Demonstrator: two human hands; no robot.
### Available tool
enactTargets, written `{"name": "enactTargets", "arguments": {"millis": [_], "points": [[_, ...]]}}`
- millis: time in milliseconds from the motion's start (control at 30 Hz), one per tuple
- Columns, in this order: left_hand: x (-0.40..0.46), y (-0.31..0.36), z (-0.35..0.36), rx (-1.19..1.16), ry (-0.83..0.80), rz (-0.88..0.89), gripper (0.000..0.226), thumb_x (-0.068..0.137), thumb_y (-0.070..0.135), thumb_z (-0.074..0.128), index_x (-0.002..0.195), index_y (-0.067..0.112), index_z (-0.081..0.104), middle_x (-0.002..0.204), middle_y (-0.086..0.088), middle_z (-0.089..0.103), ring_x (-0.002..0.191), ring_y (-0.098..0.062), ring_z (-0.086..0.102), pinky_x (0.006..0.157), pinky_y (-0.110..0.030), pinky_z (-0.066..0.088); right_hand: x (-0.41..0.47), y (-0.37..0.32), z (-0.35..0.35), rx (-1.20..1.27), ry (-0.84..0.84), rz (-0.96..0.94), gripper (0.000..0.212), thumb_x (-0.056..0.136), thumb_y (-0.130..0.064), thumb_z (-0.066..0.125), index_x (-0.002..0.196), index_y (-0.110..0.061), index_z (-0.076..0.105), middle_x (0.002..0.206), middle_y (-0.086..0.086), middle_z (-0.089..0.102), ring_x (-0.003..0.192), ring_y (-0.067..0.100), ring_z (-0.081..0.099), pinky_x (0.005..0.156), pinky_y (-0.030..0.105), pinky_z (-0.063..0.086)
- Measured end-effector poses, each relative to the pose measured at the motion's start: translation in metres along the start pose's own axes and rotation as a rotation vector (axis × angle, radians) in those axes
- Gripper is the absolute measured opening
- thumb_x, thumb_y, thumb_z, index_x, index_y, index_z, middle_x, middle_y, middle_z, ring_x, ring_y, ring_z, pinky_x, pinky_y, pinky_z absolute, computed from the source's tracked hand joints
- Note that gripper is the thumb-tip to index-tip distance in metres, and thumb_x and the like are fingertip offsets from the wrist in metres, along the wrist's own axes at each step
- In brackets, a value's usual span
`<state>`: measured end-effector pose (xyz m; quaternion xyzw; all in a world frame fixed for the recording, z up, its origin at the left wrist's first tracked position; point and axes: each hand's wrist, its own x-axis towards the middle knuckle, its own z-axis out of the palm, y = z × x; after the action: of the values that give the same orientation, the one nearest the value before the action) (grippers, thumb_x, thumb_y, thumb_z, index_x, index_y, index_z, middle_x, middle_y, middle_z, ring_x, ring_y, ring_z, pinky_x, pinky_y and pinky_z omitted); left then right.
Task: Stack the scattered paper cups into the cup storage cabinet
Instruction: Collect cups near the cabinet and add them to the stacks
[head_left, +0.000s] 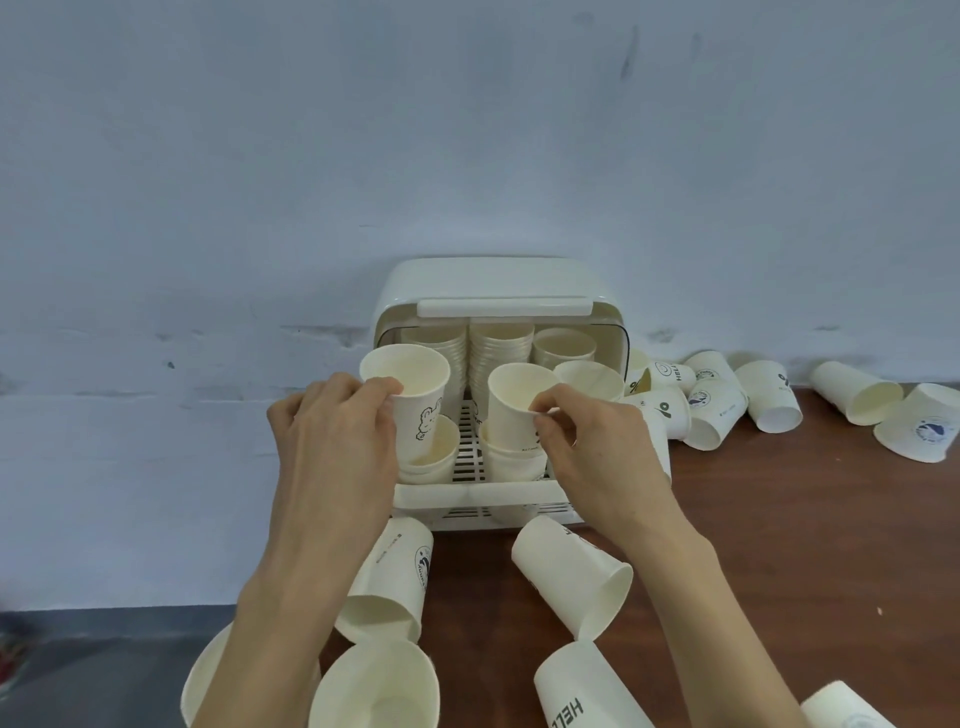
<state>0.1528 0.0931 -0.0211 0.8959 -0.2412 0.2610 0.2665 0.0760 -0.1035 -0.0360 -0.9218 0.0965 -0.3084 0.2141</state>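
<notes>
A cream cup storage cabinet (400, 306) stands open against the wall, with tall cup stacks (501, 348) at its back. My left hand (337, 431) grips a white paper cup with a bear drawing (415, 395) by its rim, its base sitting in a short stack (434, 457) at the cabinet's front left. My right hand (587, 441) pinches the rim of a plain paper cup (511, 410) over another short stack (514, 462) at the front middle. Both held cups are upright.
Several loose cups lie on their sides on the brown table (779, 545), some right of the cabinet (717, 415) and some near me (571, 577). The table's left edge runs below the cabinet; grey floor (104, 665) is beyond it.
</notes>
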Motion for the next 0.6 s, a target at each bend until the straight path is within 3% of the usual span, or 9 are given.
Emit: {"name": "enactTargets", "arguments": {"millis": [600], "points": [[0.0009, -0.0029, 0.0053, -0.044, 0.015, -0.014, 0.022, 0.093, 0.007, 0.053, 0.107, 0.015, 0.068, 0.090, -0.003, 0.061, 0.087, -0.024, 0.056, 0.086, -0.027, 0.020, -0.0029, 0.0011, 0.0046, -0.066, -0.237, 0.107, 0.029, 0.096, -0.025, 0.049, 0.118, -0.018, 0.066, 0.096, 0.000, 0.072, 0.096, 0.019, 0.063, 0.083, 0.038, 0.050]]}}
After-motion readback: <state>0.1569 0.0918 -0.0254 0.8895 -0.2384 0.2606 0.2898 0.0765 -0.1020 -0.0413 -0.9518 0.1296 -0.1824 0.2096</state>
